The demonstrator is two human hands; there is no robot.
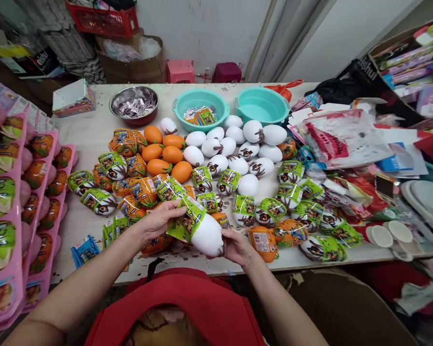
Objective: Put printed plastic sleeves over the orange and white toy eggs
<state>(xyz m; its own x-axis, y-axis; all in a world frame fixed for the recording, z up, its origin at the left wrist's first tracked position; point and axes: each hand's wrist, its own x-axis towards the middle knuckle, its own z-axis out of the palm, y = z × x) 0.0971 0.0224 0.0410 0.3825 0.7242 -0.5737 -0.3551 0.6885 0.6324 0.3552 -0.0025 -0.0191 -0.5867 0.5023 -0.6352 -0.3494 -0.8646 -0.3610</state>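
Observation:
Near the table's front edge, a white egg (208,236) has its left end inside a green printed wrapper (190,217). My left hand (163,218) pinches the wrapper at its upper left. Fingers of my right hand (237,246) close on the bare right end of the egg. Behind my hands lie several plain white eggs (225,145) and orange eggs (172,154). Green-wrapped eggs (270,211) lie to the right, and orange-wrapped eggs (143,192) are piled to the left. A stack of flat green wrappers (115,229) sits beside my left forearm.
At the back stand a metal bowl (133,103) of small packets, a teal basin (201,109) with packets and a second teal basin (261,105). Pink trays (32,192) of wrapped eggs line the left. Plastic bags (346,139) and white lids (382,236) clutter the right.

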